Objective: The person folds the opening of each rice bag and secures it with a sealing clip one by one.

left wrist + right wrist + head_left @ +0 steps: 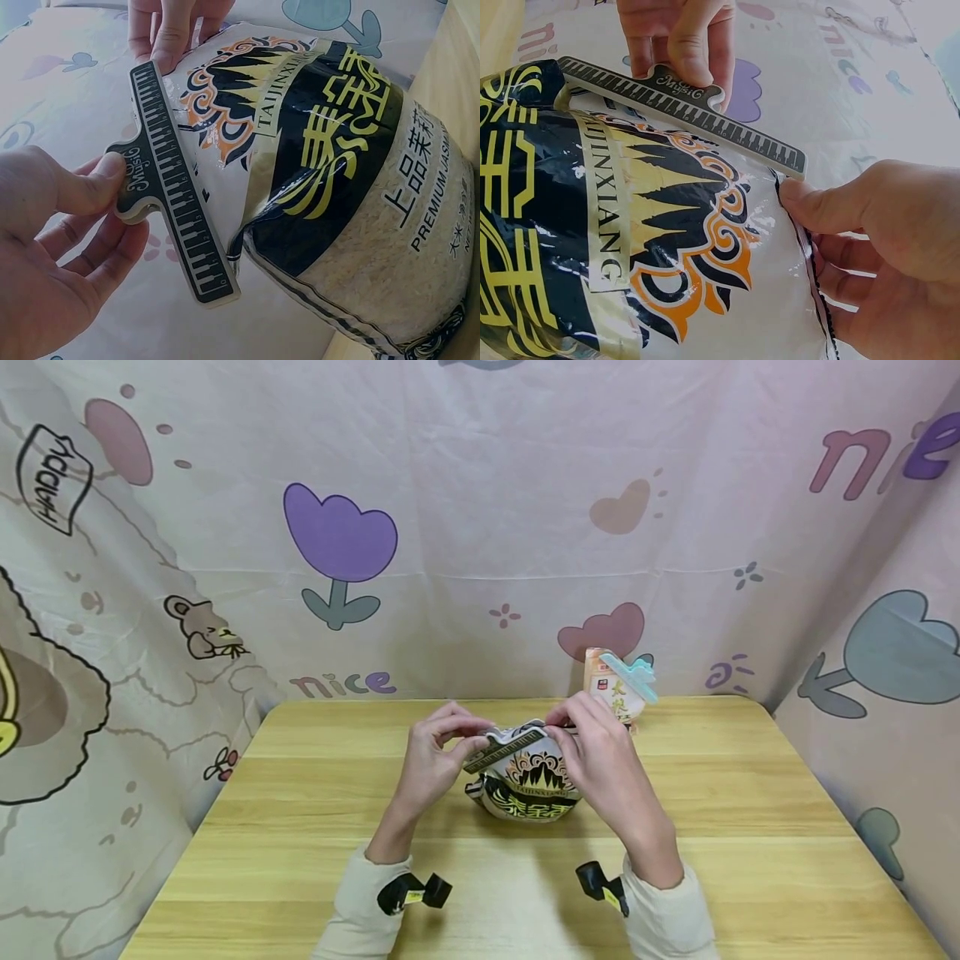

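Note:
A bag of jasmine rice [538,787] stands on the table in front of me, its top edge raised. My left hand [433,762] pinches the handle of a long black clip [174,176] with a piano-key pattern and the word "Music". In the right wrist view the clip [686,112] lies across part of the bag's top edge. My right hand [606,768] pinches that edge between thumb and fingers, close to one end of the clip. Clear film low on the bag [405,255] shows the rice grains.
Behind my right hand, near the table's back edge, stands a small orange-and-white package [609,692] with a light blue clip [632,677] across it. A patterned cloth [480,527] hangs behind and beside the wooden table [315,827].

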A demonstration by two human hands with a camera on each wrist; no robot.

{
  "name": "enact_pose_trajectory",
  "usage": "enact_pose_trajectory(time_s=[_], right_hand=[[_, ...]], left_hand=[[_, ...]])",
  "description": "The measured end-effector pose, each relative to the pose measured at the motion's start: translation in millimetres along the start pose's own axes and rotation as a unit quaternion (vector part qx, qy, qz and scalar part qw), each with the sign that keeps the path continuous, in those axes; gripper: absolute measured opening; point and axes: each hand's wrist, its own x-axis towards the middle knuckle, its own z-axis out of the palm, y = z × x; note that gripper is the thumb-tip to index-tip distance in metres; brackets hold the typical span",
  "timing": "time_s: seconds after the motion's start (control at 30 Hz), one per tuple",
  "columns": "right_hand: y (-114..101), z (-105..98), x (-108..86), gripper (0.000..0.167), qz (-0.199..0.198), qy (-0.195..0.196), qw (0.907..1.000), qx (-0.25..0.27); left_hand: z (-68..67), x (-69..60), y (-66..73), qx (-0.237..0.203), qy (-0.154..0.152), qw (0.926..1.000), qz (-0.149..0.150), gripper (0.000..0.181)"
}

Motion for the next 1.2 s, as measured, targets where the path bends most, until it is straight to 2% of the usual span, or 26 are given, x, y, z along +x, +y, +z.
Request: enact_pose_trajectory(time_s=[0.17, 0.43, 0.8, 1.2], right_hand=[[0.7, -0.8, 0.2, 0.019, 0.0, -0.002, 1.0, 0.004], [3.2, -2.2, 0.3, 0.02, -0.009, -0.004, 0.9998, 0.019], [2.0, -4.4, -0.2, 0.022, -0.006, -0.015, 0.9996, 0.024], [6.4, -12.8, -2.9, 0.019, -0.001, -0.027, 0.9992, 0.028]], left_hand=[[2.1, 0.6, 0.1, 0.0, 0.005, 1.0, 0.004, 0.018], [4.4, 0.3, 1.3, 0.001, 0.006, 0.9999, -0.008, 0.02], [-0.5, 0.6, 0.7, 0.0, -0.02, 0.9998, -0.008, 0.025], [-6.1, 1.0, 2.9, -0.006, -0.059, 0.9977, -0.033, 0.028]])
